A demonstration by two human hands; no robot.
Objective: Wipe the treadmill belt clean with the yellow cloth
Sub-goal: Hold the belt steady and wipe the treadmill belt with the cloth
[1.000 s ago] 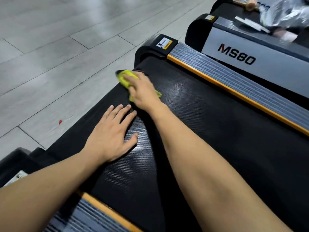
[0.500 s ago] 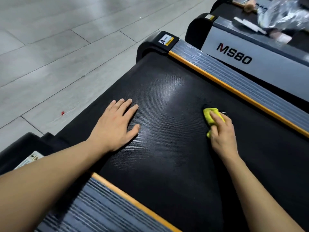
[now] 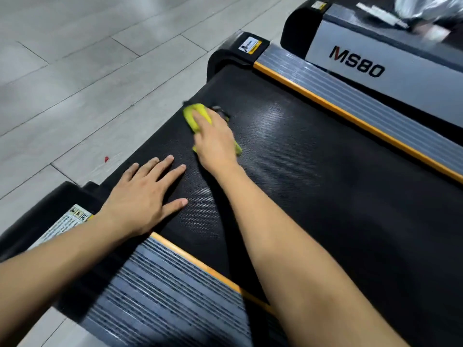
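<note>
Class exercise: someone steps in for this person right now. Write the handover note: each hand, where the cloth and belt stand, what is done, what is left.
Right hand: presses the yellow cloth onto the treadmill belt, near its far end on the floor side.
Left hand: flat on the belt, fingers straight, holding nothing.
Done: wiping is under way; how much is clean cannot be judged.
Left: probably the belt toward the orange-edged side rail and the near end.

The place looked like a gym or a fitness-equipment showroom. Two treadmills stood side by side on a pale grey plank floor (image 3: 75, 71): the near treadmill (image 3: 350, 196) with orange-edged ribbed side rails, and a second treadmill (image 3: 375, 78) at far right marked "MS80".
</note>
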